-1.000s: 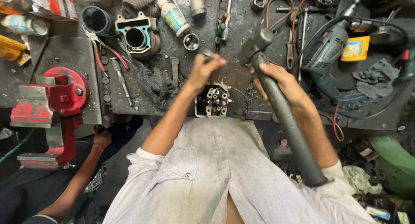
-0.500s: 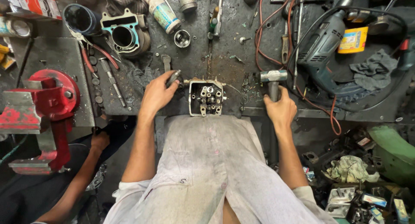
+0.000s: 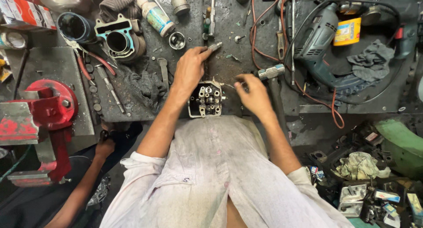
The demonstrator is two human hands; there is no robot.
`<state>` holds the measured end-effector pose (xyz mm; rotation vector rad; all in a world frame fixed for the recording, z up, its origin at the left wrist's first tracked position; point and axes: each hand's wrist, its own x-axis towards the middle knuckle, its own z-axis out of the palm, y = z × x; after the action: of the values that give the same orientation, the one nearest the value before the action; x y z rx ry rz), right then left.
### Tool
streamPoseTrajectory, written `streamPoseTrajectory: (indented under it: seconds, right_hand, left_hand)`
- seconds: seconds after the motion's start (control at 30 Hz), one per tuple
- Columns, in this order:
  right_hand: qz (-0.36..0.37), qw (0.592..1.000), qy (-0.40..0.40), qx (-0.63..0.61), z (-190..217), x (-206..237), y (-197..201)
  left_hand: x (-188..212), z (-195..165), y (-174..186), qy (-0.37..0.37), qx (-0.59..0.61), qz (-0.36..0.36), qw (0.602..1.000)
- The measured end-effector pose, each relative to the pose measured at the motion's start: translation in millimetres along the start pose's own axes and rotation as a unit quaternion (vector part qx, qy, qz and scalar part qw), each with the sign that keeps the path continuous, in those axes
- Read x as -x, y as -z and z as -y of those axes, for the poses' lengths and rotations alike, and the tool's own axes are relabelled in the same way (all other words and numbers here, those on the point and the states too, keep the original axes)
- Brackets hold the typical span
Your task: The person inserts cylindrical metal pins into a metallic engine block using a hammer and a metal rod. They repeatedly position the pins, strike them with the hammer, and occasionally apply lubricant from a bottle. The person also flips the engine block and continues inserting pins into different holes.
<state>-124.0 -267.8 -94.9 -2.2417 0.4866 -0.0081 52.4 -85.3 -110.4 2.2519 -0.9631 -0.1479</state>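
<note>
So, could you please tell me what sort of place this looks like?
Most likely a small-engine or motorcycle repair workshop: an engine cylinder head sits on a grimy metal workbench, with a red bench vise, an electric drill and a finned engine cylinder nearby.

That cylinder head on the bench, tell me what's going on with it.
A person sits at a greasy workbench with a small cylinder head at its near edge. The left hand pinches a short metal pin just beyond the head. The right hand rests empty beside the head, and a hammer lies on the bench right next to it. Another person's hand shows at the bench's lower left.
</note>
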Motion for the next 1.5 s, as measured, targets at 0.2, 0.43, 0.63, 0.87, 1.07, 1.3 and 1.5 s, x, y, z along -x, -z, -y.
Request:
streamPoseTrajectory:
  seconds: [0.2,0.43,0.63,0.87,1.07,1.3,1.5]
  right_hand:
    - [0.040,0.999,0.008,-0.027,8.2,16.6,-15.4]
    - [-0.030,0.999,0.022,-0.027,2.3,19.1,-12.3]
    - [-0.024,0.997,0.062,-0.047,14.3,4.2,-7.0]
    - [0.031,0.985,0.159,-0.056,46.3,-10.9,-10.1]
    - [0.103,0.969,0.226,0.007,50.3,-25.0,-14.7]
    - [0.166,0.952,0.242,0.088,47.6,-40.7,-18.7]
    - [0.166,0.950,0.247,0.091,50.4,-44.4,-22.3]
  left_hand:
    - [27.4,-13.6,16.4,0.056,0.070,0.002,0.996]
    - [76.9,-26.1,46.0,0.114,0.194,0.008,0.974]
    - [98.3,-21.0,51.0,0.104,0.211,0.103,0.966]
    - [97.2,-18.3,44.3,0.065,0.188,0.106,0.974]
    - [92.2,-25.1,34.7,0.080,0.180,0.113,0.974]
    - [90.6,-25.0,29.6,0.106,0.190,0.105,0.970]
    - [90.4,-21.8,25.3,0.101,0.191,0.098,0.971]
